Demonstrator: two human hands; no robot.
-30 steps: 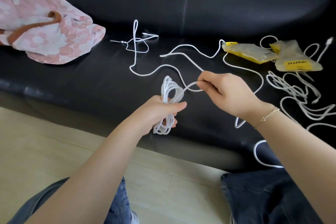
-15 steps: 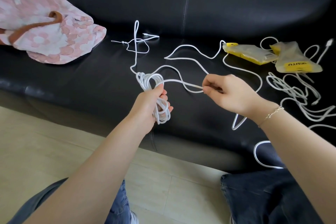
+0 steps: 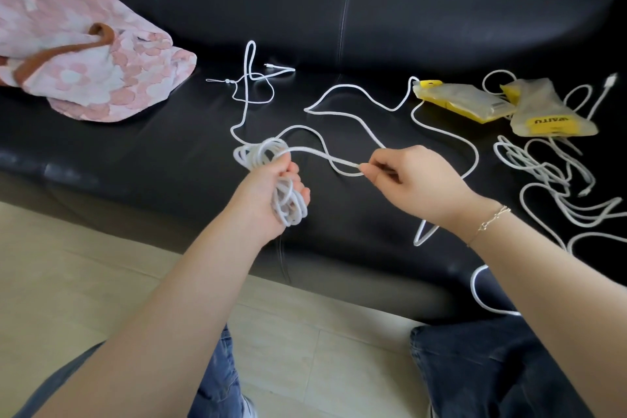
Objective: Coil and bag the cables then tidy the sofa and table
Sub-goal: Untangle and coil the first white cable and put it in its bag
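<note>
Well behind both hands stretches the black sofa [image 3: 135,153], its seat carrying everything else. Far to the left of the grip lies a pink flowered bag [image 3: 84,54]. The left hand [image 3: 268,193] curls round a bundle of white cable [image 3: 271,154] loops, and one strand runs from it straight to the right hand [image 3: 407,176], which pinches it between thumb and fingertips. Beyond that pinch the loose cable snakes across the seat. Right of the right hand sit two yellow-printed plastic bags [image 3: 461,100], with a tangle of other white cables [image 3: 549,180] just below them.
</note>
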